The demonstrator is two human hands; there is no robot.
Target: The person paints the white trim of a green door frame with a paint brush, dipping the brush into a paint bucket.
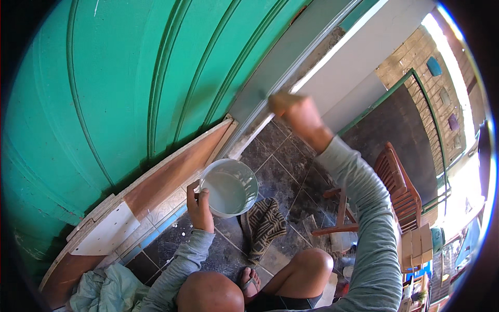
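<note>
My left hand (pixel 199 208) grips the rim of a translucent plastic bucket (pixel 248 179), thumb outside and fingers behind. Thin, pale grey-white liquid (pixel 223 191) lies in the bottom of the tilted bucket. Further up and to the right, my right hand (pixel 300 113) is closed and smeared by motion at the grey door frame (pixel 260 99). Something small and brownish shows at its fingertips, too blurred to name. Just below the bucket, a dark patterned cloth (pixel 262 226) lies crumpled on the tiled floor.
A green panelled door (pixel 119 78) fills the left side, with a brown and white board (pixel 166 190) along its foot. At the right stand a wooden folding chair (pixel 397 182), a green-framed dark panel (pixel 395 130) and cardboard boxes (pixel 416 245). Pale green fabric (pixel 106 291) lies at lower left.
</note>
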